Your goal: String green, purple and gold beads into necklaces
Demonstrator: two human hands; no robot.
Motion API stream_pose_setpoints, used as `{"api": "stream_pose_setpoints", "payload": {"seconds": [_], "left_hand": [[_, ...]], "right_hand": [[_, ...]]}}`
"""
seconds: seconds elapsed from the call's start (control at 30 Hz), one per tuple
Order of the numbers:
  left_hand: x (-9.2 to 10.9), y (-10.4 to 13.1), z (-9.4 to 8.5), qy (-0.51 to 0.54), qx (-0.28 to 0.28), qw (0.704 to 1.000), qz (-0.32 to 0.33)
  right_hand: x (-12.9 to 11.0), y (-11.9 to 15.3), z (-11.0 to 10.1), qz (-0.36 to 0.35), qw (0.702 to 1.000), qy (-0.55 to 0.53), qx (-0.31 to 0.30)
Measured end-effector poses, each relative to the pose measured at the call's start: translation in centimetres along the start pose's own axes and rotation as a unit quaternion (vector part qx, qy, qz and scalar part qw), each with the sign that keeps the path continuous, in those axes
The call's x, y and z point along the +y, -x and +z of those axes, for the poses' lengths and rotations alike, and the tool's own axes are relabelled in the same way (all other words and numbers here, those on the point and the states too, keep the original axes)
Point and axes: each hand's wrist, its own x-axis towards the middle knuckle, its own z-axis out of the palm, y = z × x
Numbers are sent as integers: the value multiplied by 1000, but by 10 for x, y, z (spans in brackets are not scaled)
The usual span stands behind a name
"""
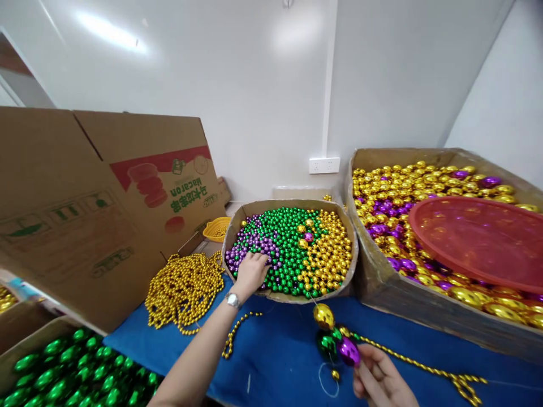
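My left hand, with a watch on its wrist, reaches into a cardboard box of small shiny beads. Its fingers are bent down among the purple beads; their tips are hidden. Green beads fill the middle and gold beads the right. Over the blue cloth, my right hand pinches a large purple bead on a string. A large gold bead and a large green bead hang beside it, with a loop of clear thread below.
Gold bead strands lie left of the box, near a yellow basket. A big box of gold and purple beads, with a red plastic tray, stands right. Gold bead chain crosses the blue cloth. Large green beads fill a lower-left box.
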Motion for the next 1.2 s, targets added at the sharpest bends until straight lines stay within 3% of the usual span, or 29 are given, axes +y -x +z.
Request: {"api": "stream_pose_setpoints", "payload": {"seconds": [0.17, 0.3, 0.4, 0.43, 0.47, 0.57, 0.6, 0.63, 0.7, 0.97, 1.07, 1.2], "left_hand": [[16, -1, 7, 42, -9, 999, -15], [25, 3, 0, 131, -4, 991, -26], [44, 18, -8, 242, -21, 969, -41], [52, 24, -10, 327, -33, 942, -62], [60, 30, -13, 429, -48, 897, -90], [82, 47, -19, 689, -89, 696, -181], [87, 50, -21, 724, -99, 653, -197], [91, 53, -22, 744, -106, 626, -208], [97, 57, -22, 761, -113, 599, -221], [101, 63, -21, 760, -109, 604, -214], [101, 65, -20, 737, -104, 635, -205], [100, 66, -21, 687, -90, 699, -179]], "right_hand": [[-7, 9, 11, -15, 1000, 8, 2], [-8, 14, 16, -43, 998, -6, 37], [-7, 13, 12, -41, 999, 15, 24], [-6, 12, 11, -39, 999, 27, 14], [-6, 12, 9, -39, 998, 39, 6], [-4, 11, 6, -41, 997, 64, -4], [-3, 11, 5, -43, 997, 69, -3], [-2, 11, 5, -46, 996, 72, 2], [1, 11, 3, -54, 995, 75, 21], [-5, 15, 5, -64, 994, 80, 31], [-8, 18, 9, -74, 993, 83, 39], [-6, 16, 5, -74, 993, 83, 37]]}}
